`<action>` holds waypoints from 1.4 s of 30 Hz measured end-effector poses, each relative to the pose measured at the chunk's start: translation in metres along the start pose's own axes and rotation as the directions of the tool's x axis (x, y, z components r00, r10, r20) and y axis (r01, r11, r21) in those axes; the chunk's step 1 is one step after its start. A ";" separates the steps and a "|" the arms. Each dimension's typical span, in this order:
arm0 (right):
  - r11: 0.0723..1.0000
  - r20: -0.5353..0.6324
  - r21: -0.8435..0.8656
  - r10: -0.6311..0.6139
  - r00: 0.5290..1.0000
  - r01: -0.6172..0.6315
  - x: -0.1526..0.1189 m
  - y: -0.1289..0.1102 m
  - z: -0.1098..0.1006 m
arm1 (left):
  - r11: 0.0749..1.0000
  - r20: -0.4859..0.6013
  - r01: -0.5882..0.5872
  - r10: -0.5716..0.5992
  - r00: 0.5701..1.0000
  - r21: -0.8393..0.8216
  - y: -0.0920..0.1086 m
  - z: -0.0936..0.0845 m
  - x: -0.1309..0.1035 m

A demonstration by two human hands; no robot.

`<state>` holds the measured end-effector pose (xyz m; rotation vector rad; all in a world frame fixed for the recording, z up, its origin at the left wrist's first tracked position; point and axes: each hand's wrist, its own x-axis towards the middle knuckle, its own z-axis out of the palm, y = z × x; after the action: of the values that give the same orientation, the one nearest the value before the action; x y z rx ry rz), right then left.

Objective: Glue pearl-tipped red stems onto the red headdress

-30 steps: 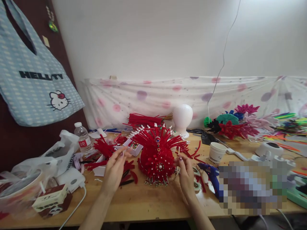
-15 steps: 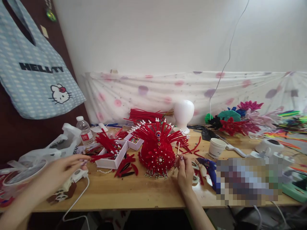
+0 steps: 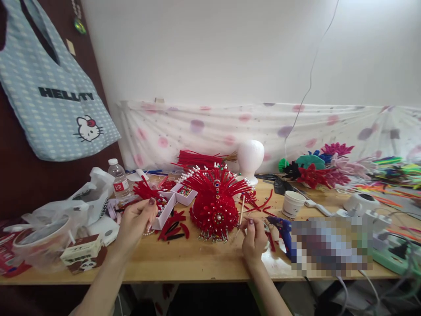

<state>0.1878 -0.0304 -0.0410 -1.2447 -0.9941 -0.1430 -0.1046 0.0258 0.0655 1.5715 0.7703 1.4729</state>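
Observation:
A red headdress [image 3: 215, 210] stands in the middle of the table, with fanned red stems tipped in white beads and a pearl-centred flower in front. To its right, my right hand [image 3: 255, 240] is closed in a pinch on a thin pale stick [image 3: 242, 210], which points upward beside the headdress. My left hand [image 3: 136, 224] is at the left, in front of a white box [image 3: 167, 210] of red beaded stems. Its thumb and fingers are pressed together, and what lies between them cannot be made out. Red and black fuzzy strips [image 3: 173, 228] lie between that hand and the headdress.
A blue glue gun [image 3: 284, 235] lies right of my right hand, near a paper cup [image 3: 294, 204]. Behind the headdress stand a white foam head [image 3: 251, 160] and red stems [image 3: 200, 159]. A water bottle [image 3: 119, 180], plastic bags and a panda carton [image 3: 83, 254] fill the left.
My left hand has moved right, from beside the white cable to the front of the white box. My right hand stays near the headdress with the stick. The view has shifted slightly.

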 end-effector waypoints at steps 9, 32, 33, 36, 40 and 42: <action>0.814 0.799 0.465 -0.217 0.560 -0.348 -0.037 -0.127 0.047 | 0.839 0.420 0.185 0.057 0.906 -0.512 0.021 0.065 -0.045; 0.964 0.528 0.170 0.088 0.845 -0.206 0.001 -0.067 -0.023 | 0.897 -0.036 0.201 -0.203 0.978 0.394 -0.036 -0.005 -0.038; 0.949 0.484 0.181 0.143 0.863 -0.259 0.004 -0.065 -0.026 | 0.892 -0.058 0.219 -0.214 0.975 0.395 -0.037 -0.007 -0.037; 0.928 0.312 0.181 0.259 0.914 -0.325 0.013 -0.061 -0.040 | 0.879 -0.091 0.190 -0.167 0.982 0.438 -0.040 -0.014 -0.031; 0.944 0.137 0.126 0.287 0.948 -0.304 0.025 -0.053 -0.058 | 0.873 -0.139 0.108 -0.046 0.989 0.477 -0.035 -0.015 -0.023; 0.931 0.197 0.196 0.269 0.943 -0.307 0.025 -0.052 -0.058 | 0.901 -0.158 0.099 -0.034 0.987 0.423 -0.030 -0.005 -0.024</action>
<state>0.2039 -0.0878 0.0156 -1.1917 -0.9296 0.3024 -0.1094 0.0199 0.0271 1.7465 1.2953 1.4440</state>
